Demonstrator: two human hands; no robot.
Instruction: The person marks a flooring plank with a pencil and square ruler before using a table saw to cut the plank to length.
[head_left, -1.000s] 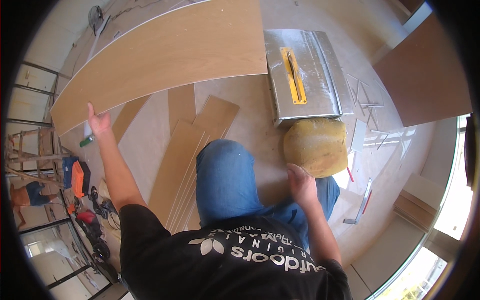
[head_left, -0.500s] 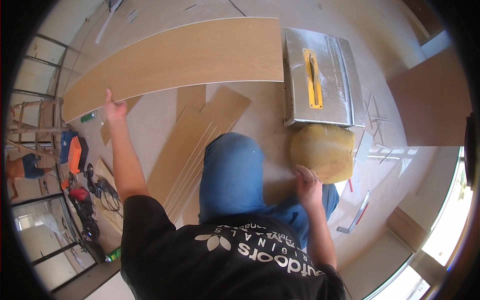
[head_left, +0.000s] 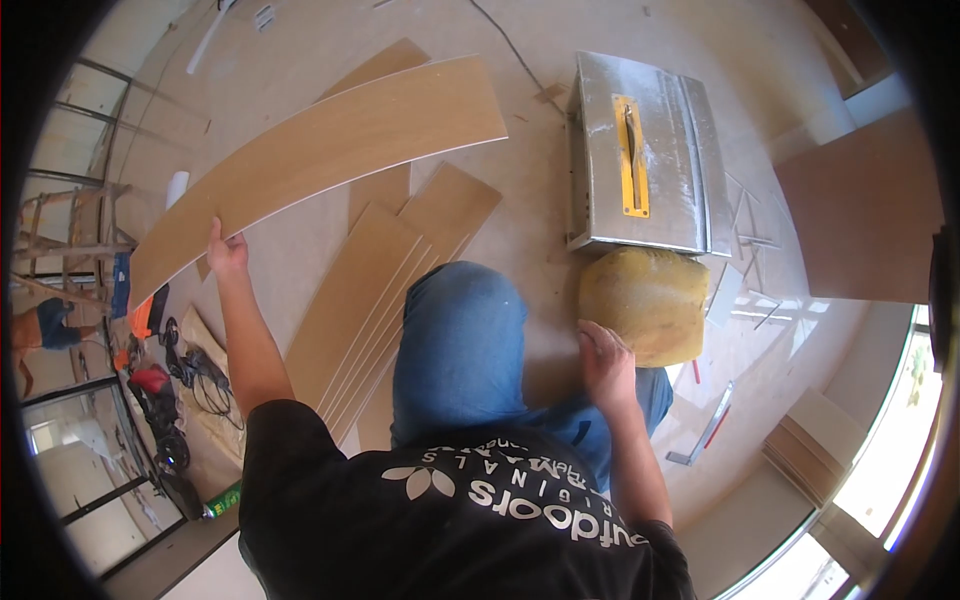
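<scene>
My left hand [head_left: 228, 248] grips the near edge of a long wood-coloured board [head_left: 335, 150], whose pale edge faces me. The board is held up, angled, above other boards on the floor. My right hand [head_left: 607, 358] is closed, its fingers curled in, at the near left side of a dusty yellow, rounded block-like thing [head_left: 645, 300] beside my right knee; whether it holds anything small is hidden. Just beyond the yellow thing stands a low table saw [head_left: 665, 160] with a dusty metal top, a yellow insert and a blade showing in its slot.
A fanned stack of boards [head_left: 350, 290] lies by my left knee. Power tools with cords [head_left: 200, 375] and an orange case [head_left: 145, 315] are at the left. A metal square [head_left: 712, 425] and thin offcuts [head_left: 755, 240] lie at the right. A person [head_left: 55, 328] is at the far left.
The held board has swung left and toward me, its right end now away from the saw, uncovering another board on the floor behind it. My right hand has shifted slightly left.
</scene>
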